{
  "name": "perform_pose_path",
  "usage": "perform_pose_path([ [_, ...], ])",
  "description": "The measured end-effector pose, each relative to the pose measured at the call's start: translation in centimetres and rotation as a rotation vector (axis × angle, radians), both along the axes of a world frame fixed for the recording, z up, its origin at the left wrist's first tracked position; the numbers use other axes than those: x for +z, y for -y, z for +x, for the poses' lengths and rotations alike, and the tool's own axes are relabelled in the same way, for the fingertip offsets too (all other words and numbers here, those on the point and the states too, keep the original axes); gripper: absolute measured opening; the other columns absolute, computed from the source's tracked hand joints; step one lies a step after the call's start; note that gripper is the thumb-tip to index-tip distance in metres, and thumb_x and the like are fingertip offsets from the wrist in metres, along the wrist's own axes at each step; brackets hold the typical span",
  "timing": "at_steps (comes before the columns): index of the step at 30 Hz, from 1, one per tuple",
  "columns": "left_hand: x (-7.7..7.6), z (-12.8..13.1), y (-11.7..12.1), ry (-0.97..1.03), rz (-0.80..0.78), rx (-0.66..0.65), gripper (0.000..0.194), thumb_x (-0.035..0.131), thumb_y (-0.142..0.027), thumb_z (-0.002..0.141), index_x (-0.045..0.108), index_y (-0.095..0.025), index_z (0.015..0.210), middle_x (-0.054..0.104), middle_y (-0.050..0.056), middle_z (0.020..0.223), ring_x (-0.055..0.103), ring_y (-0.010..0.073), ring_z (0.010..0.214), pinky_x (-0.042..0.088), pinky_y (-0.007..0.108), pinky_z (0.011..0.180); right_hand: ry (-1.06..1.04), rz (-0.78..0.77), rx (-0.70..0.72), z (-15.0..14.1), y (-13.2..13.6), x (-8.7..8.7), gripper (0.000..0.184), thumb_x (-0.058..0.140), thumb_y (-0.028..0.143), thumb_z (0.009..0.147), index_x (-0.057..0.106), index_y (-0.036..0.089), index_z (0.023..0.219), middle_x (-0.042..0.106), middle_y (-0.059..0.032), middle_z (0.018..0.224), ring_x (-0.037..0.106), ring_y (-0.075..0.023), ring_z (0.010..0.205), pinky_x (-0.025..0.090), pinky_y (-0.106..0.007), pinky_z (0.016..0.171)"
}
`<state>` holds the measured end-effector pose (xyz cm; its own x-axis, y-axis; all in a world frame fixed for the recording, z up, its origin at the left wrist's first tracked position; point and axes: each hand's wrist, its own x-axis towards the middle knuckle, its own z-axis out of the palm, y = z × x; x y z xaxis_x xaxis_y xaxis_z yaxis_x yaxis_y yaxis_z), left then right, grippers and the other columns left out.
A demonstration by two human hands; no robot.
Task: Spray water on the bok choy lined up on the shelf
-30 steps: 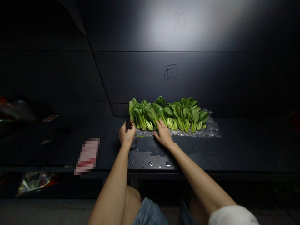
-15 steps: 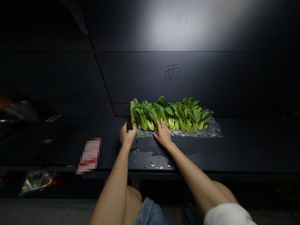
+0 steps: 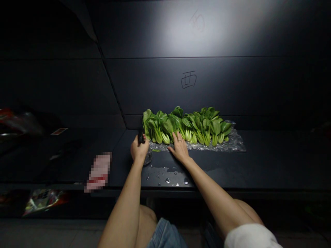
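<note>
A row of green bok choy [image 3: 205,129] lies side by side on a crumpled clear plastic sheet [image 3: 236,143], against the back wall of a dark shelf. At the left end of the row, my left hand [image 3: 139,148] is closed around a spray bottle [image 3: 148,158] with a black head and a clear body. Most of the bottle is hidden behind the hand. My right hand [image 3: 180,148], wearing a ring, has its fingers stretched out, with the fingertips touching the stems near the middle of the row.
Water drops [image 3: 168,180] wet the shelf [image 3: 219,168] in front of the greens. A pixelated pink-and-red item [image 3: 99,172] is at the left front edge. Shiny packages [image 3: 42,199] sit on a lower level at left. A handwritten character [image 3: 188,80] marks the back panel.
My left hand has shifted slightly left with the spray bottle, and the bottle's black head sits a little lower. My right hand and the bok choy look almost unchanged.
</note>
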<state>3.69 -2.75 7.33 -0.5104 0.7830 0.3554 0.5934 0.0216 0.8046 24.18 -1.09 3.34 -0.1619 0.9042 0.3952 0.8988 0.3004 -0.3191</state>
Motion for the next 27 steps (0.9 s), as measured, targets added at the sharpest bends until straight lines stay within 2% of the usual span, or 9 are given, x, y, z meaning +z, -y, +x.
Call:
perform_pose_path([
  [5,0.10,0.01,0.10,0.082,-0.007,0.026,0.028,0.060,-0.028,0.076,0.069,-0.024,0.102,0.074,0.005,0.087,0.071,0.0234,0.082,0.052,0.028,0.069,-0.001,0.013,0.006,0.10,-0.10,-0.31,0.083,0.067,0.032,0.085,0.027,0.012,0.154,0.023,-0.0229,0.161,0.021,-0.0320,0.150,0.030,-0.049,0.116],
  [14,0.11,-0.28,0.23,0.104,0.050,0.048,0.029,0.061,-0.025,0.075,0.069,-0.025,0.103,0.073,0.003,0.086,0.070,0.0223,0.082,0.052,0.029,0.072,-0.011,0.018,0.015,0.17,-0.19,-0.50,0.081,0.066,0.031,0.085,0.027,0.013,0.154,0.023,-0.0238,0.160,0.021,-0.0334,0.150,0.030,-0.051,0.116],
  [20,0.03,-0.21,0.08,0.108,0.003,0.039,0.025,0.061,-0.030,0.077,0.070,-0.024,0.100,0.073,0.006,0.084,0.070,0.0253,0.082,0.052,0.030,0.071,-0.008,0.019,0.022,0.23,-0.19,-0.51,0.081,0.065,0.032,0.086,0.026,0.012,0.154,0.023,-0.0239,0.160,0.022,-0.0332,0.150,0.030,-0.051,0.116],
  [27,-0.16,0.17,-0.29,0.105,0.046,-0.014,0.029,0.060,-0.027,0.076,0.069,-0.024,0.103,0.075,0.006,0.091,0.071,0.0236,0.085,0.053,0.029,0.072,-0.006,0.011,0.037,0.48,-0.07,-0.41,0.079,0.063,0.032,0.088,0.026,0.011,0.154,0.022,-0.0242,0.161,0.021,-0.0329,0.150,0.030,-0.051,0.116],
])
